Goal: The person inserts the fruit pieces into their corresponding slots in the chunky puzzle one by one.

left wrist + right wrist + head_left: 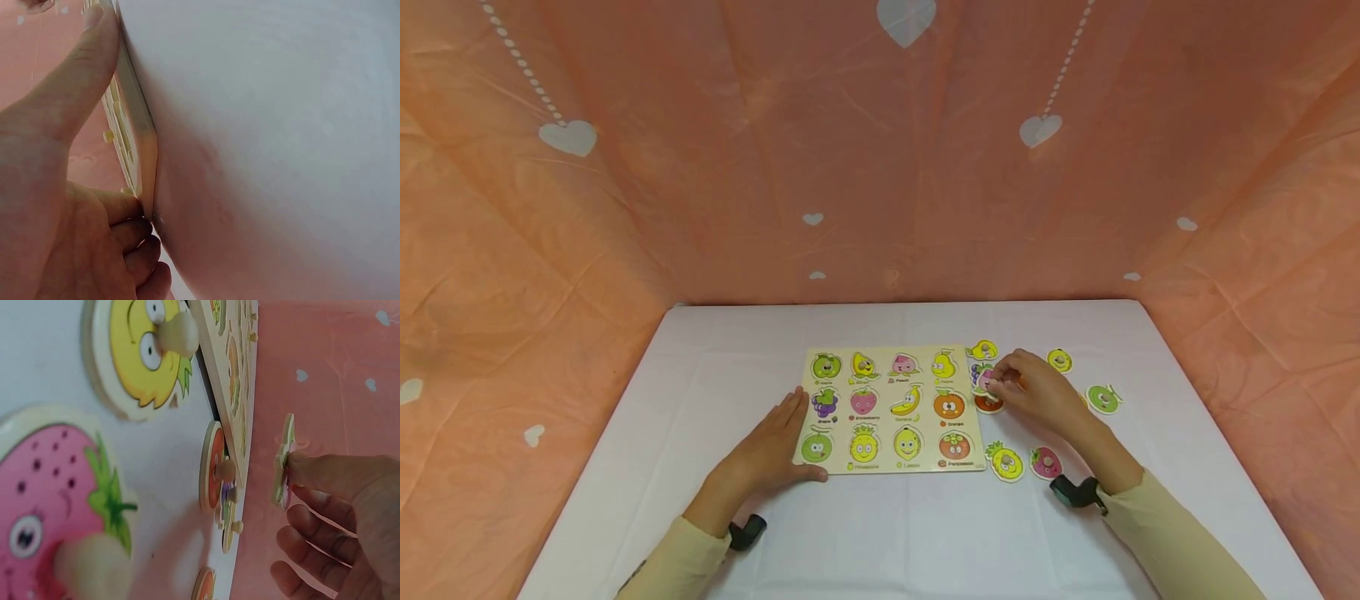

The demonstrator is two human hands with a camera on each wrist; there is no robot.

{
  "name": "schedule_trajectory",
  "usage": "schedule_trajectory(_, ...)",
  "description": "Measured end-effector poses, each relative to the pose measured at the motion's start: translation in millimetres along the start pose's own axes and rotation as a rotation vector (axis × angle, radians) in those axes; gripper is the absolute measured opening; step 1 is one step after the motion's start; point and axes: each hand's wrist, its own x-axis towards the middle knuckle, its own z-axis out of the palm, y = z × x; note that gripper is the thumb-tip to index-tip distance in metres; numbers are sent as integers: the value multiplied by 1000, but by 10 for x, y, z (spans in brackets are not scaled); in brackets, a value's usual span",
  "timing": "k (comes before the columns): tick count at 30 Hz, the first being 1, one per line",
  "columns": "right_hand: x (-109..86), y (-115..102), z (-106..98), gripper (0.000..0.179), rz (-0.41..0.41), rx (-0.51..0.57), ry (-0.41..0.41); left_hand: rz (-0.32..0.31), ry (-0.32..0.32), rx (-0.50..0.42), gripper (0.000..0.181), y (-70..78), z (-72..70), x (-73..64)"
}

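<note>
The wooden fruit puzzle board (pixel 884 427) lies flat on the table, its pictures showing fruits with faces. My left hand (pixel 769 450) rests at its front left corner, fingers along the left edge and thumb (pixel 87 69) along the front edge. Beyond the board's right edge, my right hand (pixel 1037 392) pinches a pink peach puzzle piece (pixel 986 382) between thumb and fingertips. In the right wrist view the peach piece (pixel 284 465) appears nearly edge-on, raised off the table. Partly hidden below it in the head view are a grape piece (pixel 977 372) and a red-orange piece (pixel 989 405).
Right of the board lie more knobbed pieces: a pear (pixel 983 350), a pineapple (pixel 1006 462), a strawberry (pixel 1047 463), a yellow lemon (pixel 1059 361) and a green one (pixel 1102 399). Orange cloth (pixel 880 208) with hearts surrounds the white table (pixel 880 542) on three sides.
</note>
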Motion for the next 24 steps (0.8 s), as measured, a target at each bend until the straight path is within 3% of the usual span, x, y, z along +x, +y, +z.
schedule_trajectory(14, 190, -153, 107, 19, -25, -9, 0, 13, 3, 9, 130, -22, 30, 16)
schedule_trajectory(24, 317, -254, 150, 19, -89, 4, -12, 7, 7, 3, 130, -22, 17, 10)
